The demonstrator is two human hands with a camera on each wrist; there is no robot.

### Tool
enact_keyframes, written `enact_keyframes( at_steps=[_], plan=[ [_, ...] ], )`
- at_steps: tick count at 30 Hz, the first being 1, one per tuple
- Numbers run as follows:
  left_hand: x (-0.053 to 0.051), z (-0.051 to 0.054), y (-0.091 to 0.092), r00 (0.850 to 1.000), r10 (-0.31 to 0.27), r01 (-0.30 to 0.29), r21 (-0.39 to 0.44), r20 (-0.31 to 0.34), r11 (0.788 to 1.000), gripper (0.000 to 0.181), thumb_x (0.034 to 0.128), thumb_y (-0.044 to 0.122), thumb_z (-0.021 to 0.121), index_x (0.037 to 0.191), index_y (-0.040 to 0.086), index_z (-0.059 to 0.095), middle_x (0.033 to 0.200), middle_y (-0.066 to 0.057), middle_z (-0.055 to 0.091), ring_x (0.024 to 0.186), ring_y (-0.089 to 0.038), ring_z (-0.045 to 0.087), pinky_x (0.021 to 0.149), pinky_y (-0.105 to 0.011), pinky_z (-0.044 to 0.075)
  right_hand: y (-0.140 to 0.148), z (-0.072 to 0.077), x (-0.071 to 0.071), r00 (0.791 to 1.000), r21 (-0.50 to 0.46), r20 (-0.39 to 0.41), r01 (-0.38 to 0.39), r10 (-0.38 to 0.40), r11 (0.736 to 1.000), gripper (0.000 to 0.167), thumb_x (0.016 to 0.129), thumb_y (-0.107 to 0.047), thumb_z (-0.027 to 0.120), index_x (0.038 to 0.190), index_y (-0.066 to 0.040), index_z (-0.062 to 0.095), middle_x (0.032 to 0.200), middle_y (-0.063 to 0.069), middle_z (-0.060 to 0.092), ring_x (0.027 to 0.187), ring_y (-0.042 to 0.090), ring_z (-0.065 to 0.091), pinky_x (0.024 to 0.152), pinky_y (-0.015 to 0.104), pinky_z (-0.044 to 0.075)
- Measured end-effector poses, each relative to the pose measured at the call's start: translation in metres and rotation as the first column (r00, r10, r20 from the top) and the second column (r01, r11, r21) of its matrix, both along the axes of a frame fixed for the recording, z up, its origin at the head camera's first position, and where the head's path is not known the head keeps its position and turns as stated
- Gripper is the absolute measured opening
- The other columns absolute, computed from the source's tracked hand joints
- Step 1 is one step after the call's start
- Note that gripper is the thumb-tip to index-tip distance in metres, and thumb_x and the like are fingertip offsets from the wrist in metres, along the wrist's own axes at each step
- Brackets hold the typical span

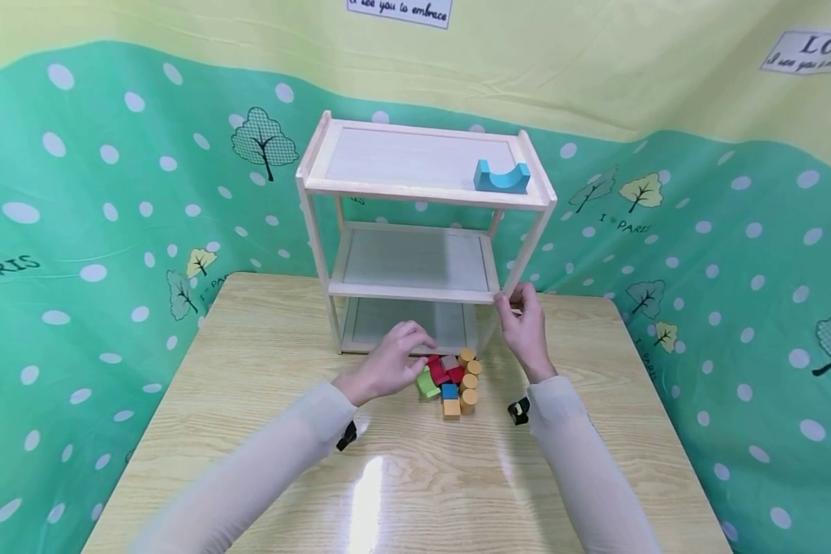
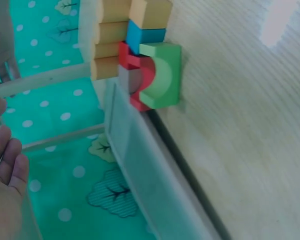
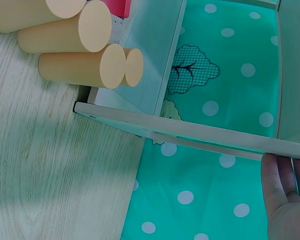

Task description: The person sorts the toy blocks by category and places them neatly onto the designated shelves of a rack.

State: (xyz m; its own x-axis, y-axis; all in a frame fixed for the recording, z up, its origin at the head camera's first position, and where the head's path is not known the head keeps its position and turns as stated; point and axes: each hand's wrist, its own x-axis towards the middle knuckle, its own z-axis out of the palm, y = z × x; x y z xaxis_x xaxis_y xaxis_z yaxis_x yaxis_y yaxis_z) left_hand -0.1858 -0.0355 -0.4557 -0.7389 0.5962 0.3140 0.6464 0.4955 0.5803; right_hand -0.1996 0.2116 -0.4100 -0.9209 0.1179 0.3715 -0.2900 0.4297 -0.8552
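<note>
The right hand (image 1: 524, 327) is at the shelf's front right post, level with the middle shelf; in the right wrist view its fingertips (image 3: 277, 165) touch the wooden post (image 3: 200, 127). The left hand (image 1: 388, 362), fingers loosely bent and holding nothing, hovers just left of the block pile, in front of the bottom shelf. Green (image 1: 427, 385), red (image 1: 438, 371), blue (image 1: 450, 392) and orange (image 1: 452, 408) blocks stand together with several tan cylinders (image 1: 468, 400). A blue arch-cut block (image 1: 502, 179) sits at the top shelf's right end.
The three-tier wooden shelf (image 1: 415, 292) stands at the back of the wooden table (image 1: 270, 385). Small black objects lie near the left forearm (image 1: 347, 435) and by the right sleeve (image 1: 518, 411). A green and yellow curtain (image 1: 76, 192) hangs behind and at both sides.
</note>
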Motion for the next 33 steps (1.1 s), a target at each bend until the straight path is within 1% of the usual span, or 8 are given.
enact_keyframes(
  at_steps=[4,8,13,18,21,25,28,33],
  plan=[
    [-0.001,-0.01,0.0,0.999,0.017,-0.016,-0.019,0.047,1.0,0.027,0.0862,0.007,0.064,0.112,0.012,0.064,0.111,0.003,0.055,0.11,-0.015,0.049,0.099,-0.032,0.042,0.0,0.0,0.0,1.0,-0.001,0.0,-0.001,0.001,1.0,0.02,0.096,-0.009,0.053,0.107,0.007,0.049,0.095,0.017,0.053,0.09,0.025,0.055,0.076,0.034,0.052],
    [-0.001,-0.02,0.0,0.994,0.031,-0.027,-0.045,0.105,0.999,0.028,0.087,0.007,0.064,0.115,0.012,0.063,0.115,0.0,0.055,0.114,-0.018,0.048,0.102,-0.036,0.04,0.0,0.0,0.0,1.0,-0.005,0.002,-0.001,0.001,1.0,0.02,0.096,-0.009,0.053,0.107,0.007,0.048,0.095,0.016,0.053,0.09,0.024,0.055,0.077,0.035,0.052],
    [-0.002,-0.033,0.002,0.99,0.036,-0.027,-0.068,0.14,0.997,0.03,0.0865,0.005,0.064,0.116,0.011,0.063,0.119,-0.004,0.055,0.116,-0.021,0.048,0.103,-0.038,0.039,-0.001,0.0,0.0,1.0,-0.011,0.008,-0.003,0.003,1.0,0.021,0.096,-0.009,0.053,0.108,0.007,0.048,0.095,0.015,0.053,0.091,0.024,0.055,0.077,0.036,0.052],
    [-0.004,-0.044,0.004,0.983,0.057,-0.049,-0.046,0.172,0.998,0.031,0.0852,0.004,0.066,0.115,0.012,0.064,0.119,-0.001,0.055,0.118,-0.021,0.049,0.103,-0.039,0.039,0.0,0.0,0.0,1.0,-0.022,0.006,-0.01,0.01,1.0,0.02,0.096,-0.008,0.053,0.108,0.008,0.048,0.095,0.017,0.053,0.09,0.025,0.056,0.077,0.035,0.052],
    [-0.006,-0.049,0.006,0.98,0.064,-0.059,-0.031,0.189,0.998,0.031,0.0846,0.003,0.066,0.114,0.012,0.064,0.119,0.0,0.055,0.117,-0.021,0.049,0.103,-0.038,0.04,0.0,0.001,0.0,1.0,-0.027,0.005,-0.006,0.006,1.0,0.02,0.096,-0.007,0.053,0.107,0.008,0.048,0.095,0.017,0.053,0.09,0.024,0.056,0.076,0.032,0.052],
    [-0.009,-0.055,0.007,0.976,0.061,-0.058,-0.024,0.209,0.998,0.032,0.0844,0.003,0.066,0.115,0.01,0.064,0.12,-0.001,0.056,0.117,-0.022,0.05,0.103,-0.039,0.04,0.001,0.001,0.001,1.0,-0.033,0.007,-0.004,0.004,0.999,0.02,0.096,-0.007,0.053,0.107,0.008,0.048,0.095,0.017,0.053,0.09,0.024,0.056,0.075,0.029,0.052],
    [-0.011,-0.061,0.008,0.972,0.06,-0.055,-0.032,0.226,0.998,0.033,0.0839,0.002,0.066,0.116,0.008,0.064,0.119,-0.002,0.056,0.117,-0.023,0.05,0.102,-0.04,0.04,0.0,0.001,0.001,1.0,-0.035,0.009,-0.01,0.01,0.999,0.02,0.096,-0.007,0.053,0.108,0.008,0.048,0.096,0.018,0.053,0.09,0.025,0.056,0.076,0.033,0.052],
    [-0.015,-0.07,0.01,0.973,0.055,-0.045,-0.047,0.226,0.998,0.032,0.0826,0.0,0.065,0.115,0.006,0.064,0.117,-0.004,0.056,0.115,-0.023,0.051,0.101,-0.038,0.042,0.0,0.0,-0.001,1.0,-0.043,0.018,-0.011,0.012,0.999,0.021,0.096,-0.006,0.054,0.109,0.009,0.048,0.097,0.019,0.053,0.092,0.028,0.056,0.08,0.042,0.052]
  ],
)
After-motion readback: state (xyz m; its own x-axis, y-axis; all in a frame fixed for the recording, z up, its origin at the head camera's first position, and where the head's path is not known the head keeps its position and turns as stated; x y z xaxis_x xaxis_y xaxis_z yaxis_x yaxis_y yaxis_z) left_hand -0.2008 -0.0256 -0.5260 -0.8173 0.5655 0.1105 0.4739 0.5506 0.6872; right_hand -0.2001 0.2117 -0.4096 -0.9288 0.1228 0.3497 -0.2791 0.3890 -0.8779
